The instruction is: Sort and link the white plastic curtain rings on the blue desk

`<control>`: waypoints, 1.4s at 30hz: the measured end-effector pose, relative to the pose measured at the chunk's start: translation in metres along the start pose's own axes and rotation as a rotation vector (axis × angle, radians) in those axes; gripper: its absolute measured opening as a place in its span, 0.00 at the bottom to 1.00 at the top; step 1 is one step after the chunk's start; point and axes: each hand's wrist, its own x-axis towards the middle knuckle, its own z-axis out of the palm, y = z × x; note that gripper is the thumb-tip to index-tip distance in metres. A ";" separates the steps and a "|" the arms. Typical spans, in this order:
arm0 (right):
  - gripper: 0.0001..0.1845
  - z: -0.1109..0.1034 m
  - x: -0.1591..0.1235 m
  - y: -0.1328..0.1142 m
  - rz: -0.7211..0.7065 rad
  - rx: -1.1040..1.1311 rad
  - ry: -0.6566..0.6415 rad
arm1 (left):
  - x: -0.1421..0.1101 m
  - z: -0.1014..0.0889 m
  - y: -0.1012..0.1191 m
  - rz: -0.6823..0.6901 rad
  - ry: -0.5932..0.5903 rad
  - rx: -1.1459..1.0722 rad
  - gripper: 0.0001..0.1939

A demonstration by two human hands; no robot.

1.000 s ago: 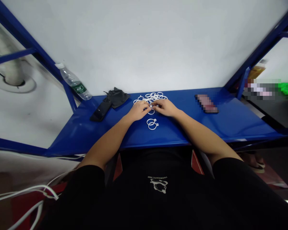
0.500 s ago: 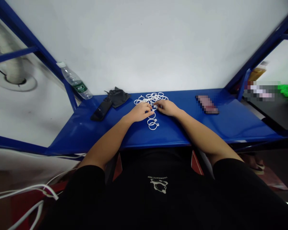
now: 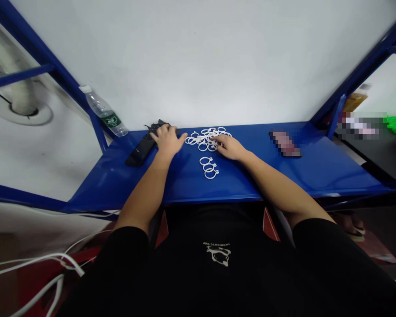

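Note:
My left hand lies over a black drawstring pouch, fingers spread and thumb out towards the rings. The hand covers most of the pouch. At the right edge of a heap of white plastic rings with small clips is my right hand. Its fingers are bent and apart, with the fingertips touching the heap. Closer to me, three white rings lie overlapping in a short row on the blue table.
A black phone lies beside the pouch. A water bottle leans in the left corner against the frame. Towards the right is a pixelated pinkish flat object. Blue metal posts and the white wall bound the table.
My left hand has moved from the rings leftwards onto the pouch. The top ring of the near row now lies uncovered, close to the other two. My right hand has barely moved.

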 end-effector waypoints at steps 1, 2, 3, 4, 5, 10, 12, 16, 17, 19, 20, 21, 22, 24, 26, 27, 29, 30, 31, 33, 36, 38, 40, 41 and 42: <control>0.31 0.000 0.000 0.000 0.004 0.001 -0.008 | 0.005 -0.005 -0.009 -0.089 -0.009 0.044 0.33; 0.32 0.001 0.000 0.000 0.005 0.001 -0.016 | 0.010 -0.010 -0.018 -0.171 -0.042 0.087 0.38; 0.32 0.001 0.000 0.000 0.003 0.000 -0.025 | 0.013 -0.013 -0.025 -0.245 -0.092 0.122 0.42; 0.32 0.002 0.000 0.000 -0.001 -0.001 -0.032 | 0.016 -0.016 -0.030 -0.302 -0.153 0.146 0.46; 0.31 0.002 -0.001 0.001 -0.006 -0.002 -0.036 | 0.018 -0.017 -0.034 -0.344 -0.211 0.163 0.48; 0.30 0.004 0.000 0.001 -0.027 0.010 -0.029 | 0.017 -0.017 -0.032 -0.339 -0.273 0.196 0.53; 0.30 0.004 0.000 0.002 -0.028 0.018 -0.027 | 0.016 -0.017 -0.030 -0.324 -0.256 0.194 0.53; 0.30 0.005 0.000 0.004 -0.032 0.036 -0.029 | 0.016 -0.019 -0.031 -0.325 -0.282 0.202 0.53; 0.30 0.005 0.000 0.004 -0.033 0.039 -0.028 | 0.017 -0.019 -0.031 -0.332 -0.301 0.206 0.53; 0.30 0.005 -0.001 0.005 -0.035 0.043 -0.028 | 0.017 -0.021 -0.033 -0.347 -0.341 0.212 0.55; 0.30 0.005 -0.001 0.005 -0.035 0.044 -0.030 | 0.018 -0.022 -0.034 -0.354 -0.360 0.213 0.55; 0.30 0.005 -0.001 0.004 -0.033 0.044 -0.032 | 0.018 -0.023 -0.035 -0.360 -0.374 0.212 0.56; 0.30 0.006 -0.001 0.004 -0.030 0.043 -0.034 | 0.018 -0.024 -0.036 -0.363 -0.384 0.211 0.57; 0.30 0.006 -0.001 0.004 -0.024 0.041 -0.042 | 0.018 -0.026 -0.038 -0.361 -0.394 0.208 0.57; 0.30 0.006 -0.001 0.004 -0.024 0.041 -0.045 | 0.018 -0.027 -0.040 -0.353 -0.398 0.206 0.58; 0.30 0.006 -0.001 0.004 -0.026 0.043 -0.046 | 0.018 -0.027 -0.041 -0.350 -0.401 0.208 0.58; 0.29 0.006 -0.001 0.004 -0.027 0.044 -0.048 | 0.019 -0.026 -0.044 -0.352 -0.410 0.213 0.59; 0.29 0.005 -0.001 0.004 -0.026 0.042 -0.049 | 0.020 -0.025 -0.045 -0.354 -0.416 0.216 0.60; 0.29 0.005 -0.001 0.003 -0.024 0.040 -0.052 | 0.020 -0.024 -0.047 -0.355 -0.422 0.219 0.61; 0.30 0.004 -0.001 0.003 -0.021 0.033 -0.056 | 0.020 -0.024 -0.049 -0.353 -0.431 0.220 0.62; 0.30 0.004 -0.001 0.002 -0.025 0.027 -0.053 | 0.020 -0.025 -0.049 -0.353 -0.430 0.223 0.63; 0.31 0.004 -0.001 0.002 -0.029 0.031 -0.043 | 0.017 -0.027 -0.043 -0.339 -0.400 0.241 0.60; 0.30 0.004 0.000 0.001 -0.042 0.041 -0.030 | 0.013 -0.026 -0.032 -0.258 -0.336 0.255 0.53; 0.30 0.004 0.000 0.001 -0.051 0.048 -0.023 | 0.009 -0.025 -0.024 -0.173 -0.285 0.244 0.49; 0.29 0.004 0.000 0.001 -0.060 0.056 -0.014 | 0.005 -0.022 -0.016 -0.080 -0.246 0.218 0.43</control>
